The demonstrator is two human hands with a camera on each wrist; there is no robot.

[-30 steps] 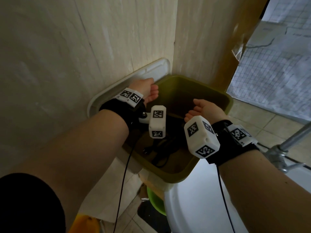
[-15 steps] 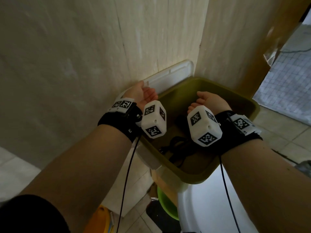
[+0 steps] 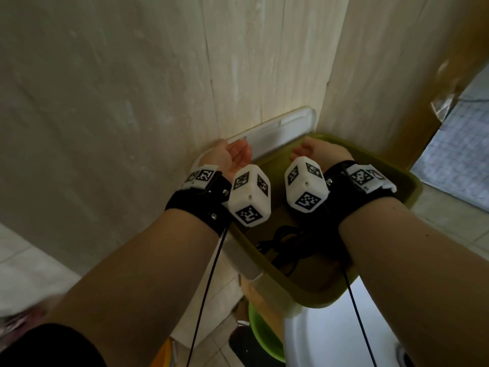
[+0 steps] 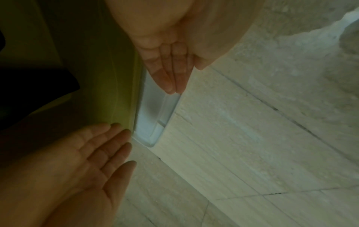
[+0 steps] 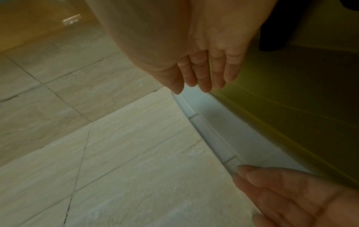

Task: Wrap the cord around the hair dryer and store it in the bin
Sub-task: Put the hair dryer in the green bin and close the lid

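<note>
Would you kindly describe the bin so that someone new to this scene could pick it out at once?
Find the corner where the two pale walls meet. Wedged into it, below both open hands, sits the bin, a black cord coiled inside. Its olive-yellow plastic sets it apart from the white lid leaning behind it and the bright green tub lower down.

The person is wearing black wrist straps [image 3: 201,205] with screws, carrying white cubes [image 3: 250,198] bearing black-and-white square markers; thin black cables [image 3: 209,282] are hanging down, and a black sleeve [image 3: 50,345] is covering the left upper arm.
</note>
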